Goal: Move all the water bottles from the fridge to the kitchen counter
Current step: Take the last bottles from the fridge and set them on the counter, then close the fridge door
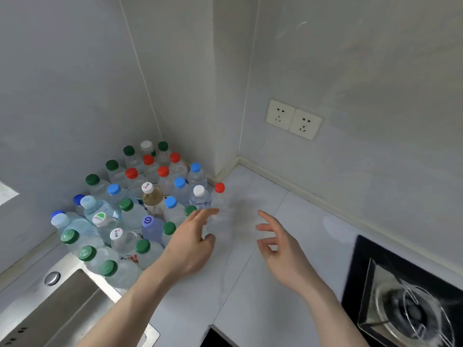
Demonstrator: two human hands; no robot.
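Steel sink [62, 294] nearest; white counter [250, 284]; grey wall [363, 71], sockets [293, 119].

Clear red-capped bottle [220, 206] upright on the white counter [250, 284], between the two hands, just off the left hand's [193, 244] fingertips. Left of that hand, crowded cluster of bottles [130, 209], upright, caps green, red, blue, white.

Grey walls [75, 71], 2 sockets [293, 119]
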